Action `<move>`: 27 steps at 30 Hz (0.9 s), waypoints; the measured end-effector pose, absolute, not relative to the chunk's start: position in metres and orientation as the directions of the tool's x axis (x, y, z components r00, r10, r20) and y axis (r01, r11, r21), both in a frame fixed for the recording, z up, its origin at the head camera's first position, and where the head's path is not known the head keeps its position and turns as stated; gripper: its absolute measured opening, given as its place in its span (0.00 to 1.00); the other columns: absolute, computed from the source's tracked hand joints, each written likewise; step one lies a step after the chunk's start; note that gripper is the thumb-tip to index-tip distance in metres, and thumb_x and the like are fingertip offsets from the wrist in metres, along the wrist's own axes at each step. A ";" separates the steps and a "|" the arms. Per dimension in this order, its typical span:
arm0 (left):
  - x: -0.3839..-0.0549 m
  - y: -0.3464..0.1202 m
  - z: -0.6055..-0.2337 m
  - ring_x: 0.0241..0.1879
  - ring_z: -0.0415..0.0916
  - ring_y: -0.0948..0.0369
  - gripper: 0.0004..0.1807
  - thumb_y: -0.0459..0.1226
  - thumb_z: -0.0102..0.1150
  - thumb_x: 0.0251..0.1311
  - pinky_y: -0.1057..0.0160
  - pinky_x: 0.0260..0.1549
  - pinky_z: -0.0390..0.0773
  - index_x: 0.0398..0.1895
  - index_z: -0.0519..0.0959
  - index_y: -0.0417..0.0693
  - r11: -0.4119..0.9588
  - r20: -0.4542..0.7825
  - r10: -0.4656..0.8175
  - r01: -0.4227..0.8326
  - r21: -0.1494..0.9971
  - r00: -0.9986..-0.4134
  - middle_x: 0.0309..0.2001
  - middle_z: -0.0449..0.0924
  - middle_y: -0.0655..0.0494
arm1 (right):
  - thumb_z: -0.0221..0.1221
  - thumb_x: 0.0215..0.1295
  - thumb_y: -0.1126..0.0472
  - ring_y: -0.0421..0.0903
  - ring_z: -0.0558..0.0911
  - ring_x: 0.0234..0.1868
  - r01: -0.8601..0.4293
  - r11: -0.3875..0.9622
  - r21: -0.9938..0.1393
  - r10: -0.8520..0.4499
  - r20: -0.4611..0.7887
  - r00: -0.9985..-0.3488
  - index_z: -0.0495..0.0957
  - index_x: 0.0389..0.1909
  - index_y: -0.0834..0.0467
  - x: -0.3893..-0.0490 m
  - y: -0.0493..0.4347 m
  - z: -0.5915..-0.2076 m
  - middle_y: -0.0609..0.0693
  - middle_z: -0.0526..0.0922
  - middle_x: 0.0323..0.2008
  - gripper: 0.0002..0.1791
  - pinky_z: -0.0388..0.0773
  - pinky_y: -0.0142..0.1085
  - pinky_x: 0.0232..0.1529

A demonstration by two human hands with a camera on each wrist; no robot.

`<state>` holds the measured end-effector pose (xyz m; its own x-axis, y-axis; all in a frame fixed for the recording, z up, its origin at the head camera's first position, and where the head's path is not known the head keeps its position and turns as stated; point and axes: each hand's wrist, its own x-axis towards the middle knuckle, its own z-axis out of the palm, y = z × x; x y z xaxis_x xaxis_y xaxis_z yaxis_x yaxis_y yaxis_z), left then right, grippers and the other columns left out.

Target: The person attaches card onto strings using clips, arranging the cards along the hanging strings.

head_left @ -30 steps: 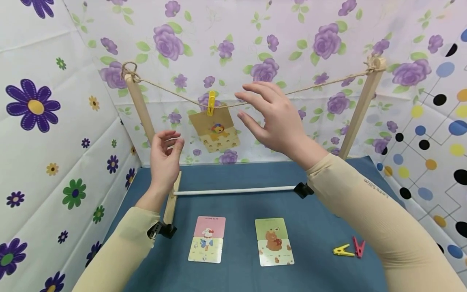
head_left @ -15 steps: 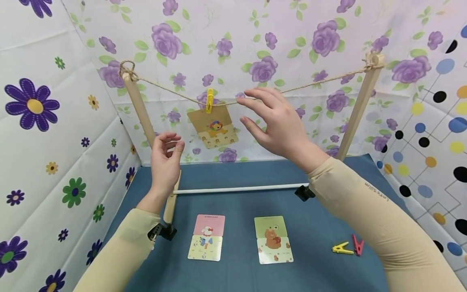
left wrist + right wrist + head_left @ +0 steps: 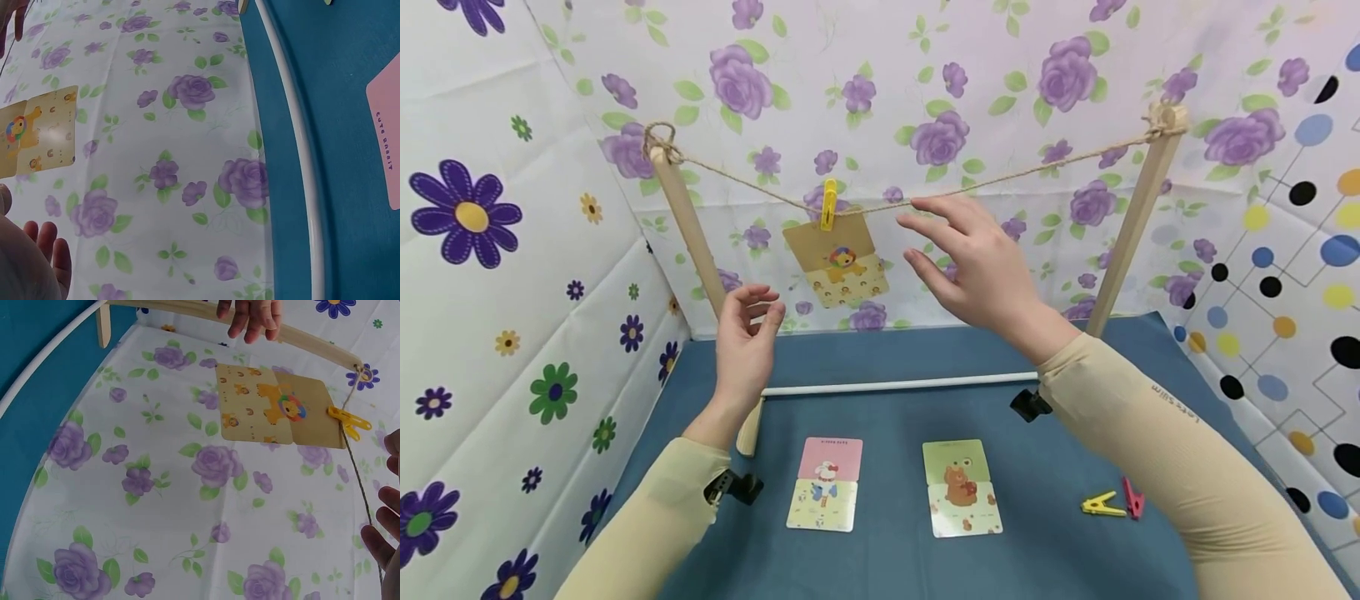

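Observation:
From a rope (image 3: 1000,179) hangs a tan card with a lion (image 3: 842,262), clipped at its top by a yellow clothespin (image 3: 828,205). My right hand (image 3: 981,258) is raised to the right of the card, fingers spread and holding nothing, fingertips overlapping the rope in the head view. Left of the card and lower, my left hand (image 3: 747,342) is held up with loosely bent fingers and nothing in them. The right wrist view shows the lion card (image 3: 275,406) and the clothespin (image 3: 349,420) gripping its edge at the rope.
A pink rabbit card (image 3: 825,483) and a green bear card (image 3: 962,487) lie on the blue table. To their right are a yellow clothespin (image 3: 1102,504) and a red clothespin (image 3: 1132,498). Wooden posts (image 3: 1138,229) and a white rod (image 3: 895,385) form the frame.
My right hand has lowered slightly and shifted a little right, away from the hanging card. The left hand has dropped slightly. The lion card stays clipped to the rope.

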<state>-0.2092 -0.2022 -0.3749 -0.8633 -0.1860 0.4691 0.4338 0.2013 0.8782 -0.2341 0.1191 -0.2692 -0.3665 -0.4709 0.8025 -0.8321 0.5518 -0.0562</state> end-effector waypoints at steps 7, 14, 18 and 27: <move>-0.203 -0.201 -0.388 0.57 0.75 0.58 0.20 0.37 0.58 0.81 0.64 0.52 0.74 0.69 0.69 0.38 0.191 0.427 -0.142 0.399 0.897 -0.893 0.61 0.76 0.47 | 0.67 0.75 0.58 0.59 0.77 0.69 -0.837 0.537 -0.107 -0.454 0.799 -0.394 0.83 0.65 0.56 -0.231 0.125 -0.282 0.58 0.80 0.67 0.21 0.76 0.56 0.64; -0.199 -0.203 -0.403 0.55 0.75 0.57 0.19 0.35 0.57 0.81 0.67 0.53 0.75 0.68 0.69 0.38 0.178 0.383 -0.144 0.357 0.917 -0.913 0.60 0.76 0.46 | 0.68 0.74 0.58 0.59 0.78 0.68 -0.836 0.531 -0.137 -0.445 0.795 -0.412 0.83 0.66 0.57 -0.228 0.131 -0.292 0.58 0.79 0.68 0.21 0.79 0.57 0.59; -0.197 -0.202 -0.410 0.54 0.75 0.58 0.17 0.34 0.56 0.81 0.67 0.53 0.75 0.67 0.69 0.42 0.165 0.362 -0.132 0.339 0.926 -0.923 0.61 0.76 0.45 | 0.68 0.74 0.59 0.59 0.78 0.68 -0.831 0.533 -0.159 -0.436 0.790 -0.431 0.83 0.66 0.56 -0.226 0.134 -0.298 0.58 0.80 0.68 0.21 0.79 0.57 0.58; -0.196 -0.198 -0.427 0.54 0.77 0.59 0.20 0.32 0.54 0.82 0.67 0.59 0.76 0.70 0.66 0.35 0.108 0.318 -0.111 0.307 0.946 -0.942 0.61 0.75 0.43 | 0.68 0.75 0.60 0.58 0.78 0.69 -0.820 0.528 -0.222 -0.448 0.747 -0.491 0.83 0.66 0.57 -0.221 0.136 -0.317 0.58 0.80 0.68 0.21 0.76 0.56 0.65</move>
<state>-0.1960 -0.1978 -0.4268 -0.9415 -0.1113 0.3181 0.3067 0.1077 0.9457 -0.2213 0.1360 -0.3172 -0.4912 -0.4480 0.7470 -0.8195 0.5283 -0.2220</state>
